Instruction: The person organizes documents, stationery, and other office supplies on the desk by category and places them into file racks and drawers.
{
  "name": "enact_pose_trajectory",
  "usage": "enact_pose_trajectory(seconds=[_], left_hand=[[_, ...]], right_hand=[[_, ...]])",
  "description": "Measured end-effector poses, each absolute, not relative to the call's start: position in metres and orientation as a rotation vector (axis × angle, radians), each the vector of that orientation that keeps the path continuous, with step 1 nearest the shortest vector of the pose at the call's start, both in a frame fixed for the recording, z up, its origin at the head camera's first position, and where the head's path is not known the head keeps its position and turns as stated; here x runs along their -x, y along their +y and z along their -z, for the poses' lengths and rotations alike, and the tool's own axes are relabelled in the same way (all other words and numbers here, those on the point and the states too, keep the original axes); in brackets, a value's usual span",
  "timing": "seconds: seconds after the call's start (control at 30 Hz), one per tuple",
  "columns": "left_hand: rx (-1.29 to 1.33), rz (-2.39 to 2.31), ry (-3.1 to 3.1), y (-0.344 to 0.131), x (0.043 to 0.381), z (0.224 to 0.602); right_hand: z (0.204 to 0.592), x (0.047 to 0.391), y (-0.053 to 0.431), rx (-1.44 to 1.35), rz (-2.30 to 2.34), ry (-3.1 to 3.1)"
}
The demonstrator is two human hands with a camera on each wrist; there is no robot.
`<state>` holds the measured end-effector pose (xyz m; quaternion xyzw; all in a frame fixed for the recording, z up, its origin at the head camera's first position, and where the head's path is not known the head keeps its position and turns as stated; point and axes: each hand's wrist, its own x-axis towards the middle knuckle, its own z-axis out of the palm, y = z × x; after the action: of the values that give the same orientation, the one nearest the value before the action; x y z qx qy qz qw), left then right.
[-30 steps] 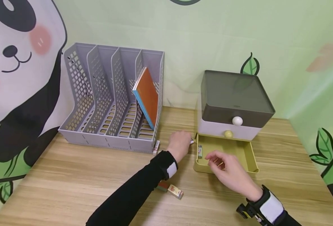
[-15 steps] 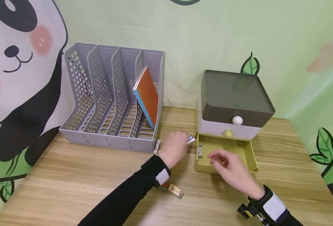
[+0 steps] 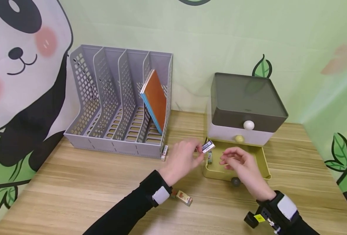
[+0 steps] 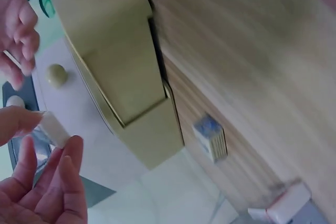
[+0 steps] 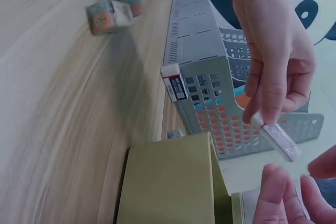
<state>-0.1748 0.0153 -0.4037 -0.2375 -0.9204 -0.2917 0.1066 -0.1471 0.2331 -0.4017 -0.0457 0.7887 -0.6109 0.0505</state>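
In the head view my left hand (image 3: 181, 159) pinches a small eraser (image 3: 208, 146) in a dark blue and white sleeve, lifted by the left edge of the pulled-out yellow drawer (image 3: 217, 174). The right wrist view shows its white end (image 5: 257, 119) under the thumb and fingers. My right hand (image 3: 245, 166) hovers over the drawer with loosely bent fingers and holds nothing, a short gap from the held eraser. Inside the drawer another eraser (image 3: 209, 157) lies along the left wall.
The grey-and-white drawer unit (image 3: 250, 98) stands at right. A grey file rack (image 3: 103, 143) holds orange and blue books (image 3: 156, 101). An eraser (image 3: 164, 152) sits at the rack's corner; a patterned one (image 3: 184, 197) lies nearer. Another eraser (image 4: 211, 137) is beside the drawer.
My left hand has raised the eraser from beside the drawer and turned it, bringing it over the drawer's left edge. The right hand has shifted slightly up and right.
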Motion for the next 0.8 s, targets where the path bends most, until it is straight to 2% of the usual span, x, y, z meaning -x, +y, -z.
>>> enact_pose_trajectory(seconds=[0.8], left_hand=[[0.8, 1.022, -2.559, 0.04, 0.155, 0.413]], right_hand=[[0.404, 0.152, 0.218, -0.003, 1.971, 2.387]])
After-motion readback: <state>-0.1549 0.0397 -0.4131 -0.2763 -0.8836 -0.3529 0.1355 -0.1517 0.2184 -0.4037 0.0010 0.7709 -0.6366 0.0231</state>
